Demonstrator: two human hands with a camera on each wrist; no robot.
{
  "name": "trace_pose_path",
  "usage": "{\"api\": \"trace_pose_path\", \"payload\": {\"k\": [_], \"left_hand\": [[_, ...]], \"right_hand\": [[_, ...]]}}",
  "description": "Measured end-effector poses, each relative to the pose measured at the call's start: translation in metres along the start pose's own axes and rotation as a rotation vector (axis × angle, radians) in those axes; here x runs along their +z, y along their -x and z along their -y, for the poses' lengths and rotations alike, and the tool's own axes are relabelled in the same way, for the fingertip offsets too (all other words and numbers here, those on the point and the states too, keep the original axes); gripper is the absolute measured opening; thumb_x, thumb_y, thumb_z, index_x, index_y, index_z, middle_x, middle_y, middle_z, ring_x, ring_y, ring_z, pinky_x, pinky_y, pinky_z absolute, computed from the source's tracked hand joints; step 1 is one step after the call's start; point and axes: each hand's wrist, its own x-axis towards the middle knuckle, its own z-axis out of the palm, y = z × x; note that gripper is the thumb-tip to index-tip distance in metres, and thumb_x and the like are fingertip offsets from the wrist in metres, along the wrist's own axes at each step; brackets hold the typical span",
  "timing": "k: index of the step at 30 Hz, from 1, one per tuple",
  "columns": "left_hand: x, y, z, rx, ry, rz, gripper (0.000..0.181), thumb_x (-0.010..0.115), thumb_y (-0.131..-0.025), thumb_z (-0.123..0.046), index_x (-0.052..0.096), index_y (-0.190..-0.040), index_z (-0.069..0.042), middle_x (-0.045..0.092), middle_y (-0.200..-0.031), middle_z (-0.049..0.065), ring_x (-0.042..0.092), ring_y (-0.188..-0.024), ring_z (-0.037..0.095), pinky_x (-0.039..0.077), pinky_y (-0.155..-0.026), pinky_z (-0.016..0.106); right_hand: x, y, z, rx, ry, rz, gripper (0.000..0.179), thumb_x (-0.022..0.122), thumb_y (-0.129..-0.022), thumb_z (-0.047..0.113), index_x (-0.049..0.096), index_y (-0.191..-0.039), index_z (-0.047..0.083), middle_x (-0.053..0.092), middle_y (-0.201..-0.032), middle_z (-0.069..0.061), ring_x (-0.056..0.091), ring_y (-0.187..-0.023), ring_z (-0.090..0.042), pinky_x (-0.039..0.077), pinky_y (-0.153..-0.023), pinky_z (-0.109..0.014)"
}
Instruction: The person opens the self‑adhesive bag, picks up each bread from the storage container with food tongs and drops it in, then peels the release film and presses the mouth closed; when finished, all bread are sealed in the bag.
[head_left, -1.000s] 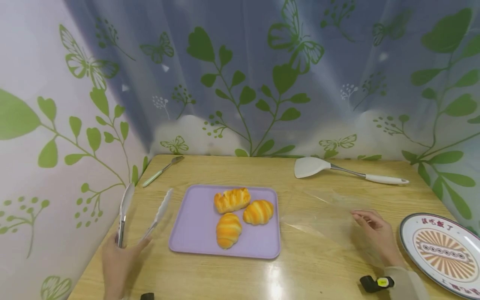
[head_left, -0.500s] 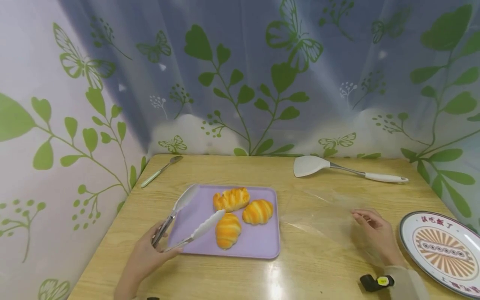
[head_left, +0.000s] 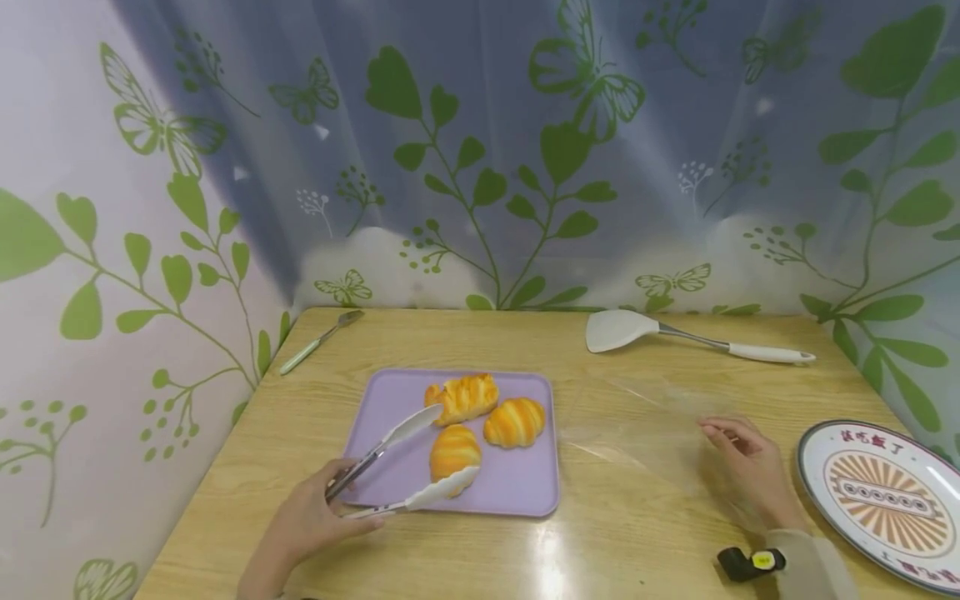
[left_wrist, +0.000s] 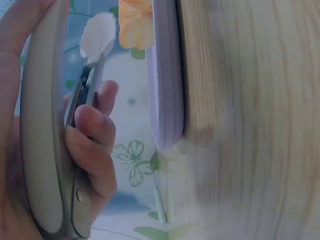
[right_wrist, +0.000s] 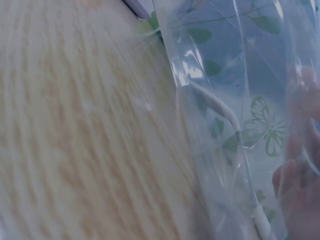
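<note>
My left hand (head_left: pixel 311 521) grips a pair of metal tongs (head_left: pixel 438 490) with pale scalloped tips, spread apart. In the head view the tips lie either side of the front croissant (head_left: pixel 454 448), one overlapping its near end. The left wrist view shows fingers curled round one tong arm (left_wrist: pixel 42 125). A second croissant (head_left: pixel 515 422) and a ridged bread loaf (head_left: pixel 463 398) share the lilac tray (head_left: pixel 382 450). On the right, my right hand (head_left: pixel 750 467) pinches a clear plastic bag (head_left: pixel 637 417) by its edge. The bag (right_wrist: pixel 215 145) fills much of the right wrist view.
A white spatula (head_left: pixel 622 332) lies at the back right of the wooden table (head_left: pixel 495 558). At the back left is a small utensil (head_left: pixel 302 357) with a green handle. A large patterned plate (head_left: pixel 888 500) stands at the right edge, beside the right forearm.
My left hand has carried the tongs rightward from the table's left side to over the tray, their tips now around the front croissant. The right hand and bag stay in place.
</note>
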Motion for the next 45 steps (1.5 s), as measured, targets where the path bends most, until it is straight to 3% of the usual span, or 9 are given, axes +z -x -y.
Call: {"api": "trace_pose_path", "payload": {"k": [6,12,17,21,27,35,38,42,45], "left_hand": [[0.0006,0.0039,0.003,-0.036,-0.074,0.034,0.086,0.088,-0.06,-0.052,0.059,-0.129,-0.011,0.068,-0.114,0.013,0.062,-0.095,0.022,0.053,-0.08,0.047],[0.0001,0.004,0.0043,-0.057,-0.059,0.043,0.085,0.088,-0.061,-0.052,0.059,-0.129,-0.011,0.068,-0.107,0.01,0.06,-0.091,0.021,0.053,-0.075,0.043],[0.0004,0.005,0.0074,-0.058,-0.068,0.046,0.084,0.087,-0.061,-0.053,0.061,-0.128,-0.011,0.067,-0.121,0.017,0.064,-0.105,0.031,0.053,-0.085,0.053],[0.0008,0.0052,0.009,-0.041,-0.073,0.046,0.08,0.088,-0.062,-0.05,0.062,-0.127,-0.012,0.068,-0.117,0.014,0.064,-0.1,0.026,0.053,-0.083,0.05],[0.0002,0.006,0.0107,-0.039,-0.076,0.014,0.076,0.088,-0.061,-0.049,0.065,-0.125,-0.014,0.068,-0.102,0.005,0.056,-0.085,0.016,0.049,-0.07,0.035],[-0.0001,0.008,0.0093,-0.064,-0.03,-0.004,0.078,0.089,-0.061,-0.047,0.065,-0.126,-0.011,0.053,-0.074,-0.001,0.045,-0.068,0.013,0.036,-0.057,0.023],[0.0008,0.0077,0.0074,-0.066,-0.011,-0.02,0.078,0.089,-0.061,-0.047,0.065,-0.126,-0.011,0.06,-0.082,0.003,0.048,-0.072,0.014,0.04,-0.06,0.024],[0.0038,0.0059,0.0054,-0.029,0.015,-0.05,0.076,0.089,-0.062,-0.045,0.065,-0.125,-0.01,0.069,-0.112,0.015,0.055,-0.086,0.017,0.048,-0.072,0.031],[0.0066,0.0052,0.0038,-0.003,0.065,-0.067,0.074,0.09,-0.062,-0.04,0.066,-0.124,-0.009,0.07,-0.109,0.014,0.055,-0.081,0.013,0.049,-0.069,0.027]], "right_hand": [[0.0009,0.0002,0.0008,-0.008,0.002,-0.007,0.015,0.058,-0.094,-0.004,0.067,-0.104,-0.01,0.061,-0.1,0.031,0.055,-0.085,0.008,0.045,-0.075,-0.005],[0.0016,0.0009,0.0003,0.006,0.019,0.012,0.016,0.058,-0.095,0.0,0.066,-0.105,-0.01,0.06,-0.099,0.033,0.054,-0.085,0.009,0.044,-0.074,-0.006],[0.002,0.0,0.0,0.006,0.004,0.013,0.016,0.057,-0.095,-0.001,0.066,-0.104,-0.01,0.061,-0.097,0.032,0.054,-0.083,0.007,0.044,-0.073,-0.007],[0.0016,0.0004,0.002,0.01,0.006,0.008,0.016,0.058,-0.095,-0.002,0.068,-0.105,-0.008,0.06,-0.098,0.03,0.053,-0.084,0.006,0.043,-0.073,-0.007],[0.0003,0.0015,0.0019,0.034,0.024,0.026,0.019,0.058,-0.096,0.003,0.068,-0.109,-0.008,0.057,-0.102,0.03,0.053,-0.092,0.01,0.043,-0.081,-0.002],[-0.0002,0.0006,0.0014,0.035,0.054,0.05,0.022,0.058,-0.097,0.006,0.067,-0.11,-0.01,0.058,-0.101,0.033,0.053,-0.097,0.015,0.043,-0.084,0.0],[-0.0008,0.0017,0.0035,0.05,0.071,0.051,0.024,0.059,-0.097,0.008,0.067,-0.11,-0.011,0.058,-0.099,0.034,0.053,-0.096,0.016,0.042,-0.084,0.0],[-0.0015,0.0026,0.0048,0.065,0.102,0.046,0.026,0.059,-0.097,0.01,0.066,-0.113,-0.009,0.057,-0.099,0.036,0.052,-0.093,0.017,0.041,-0.081,0.001],[0.0008,0.0021,0.0044,0.057,0.103,0.042,0.025,0.06,-0.096,0.009,0.067,-0.117,-0.004,0.056,-0.1,0.037,0.052,-0.089,0.015,0.041,-0.077,0.0]]}}
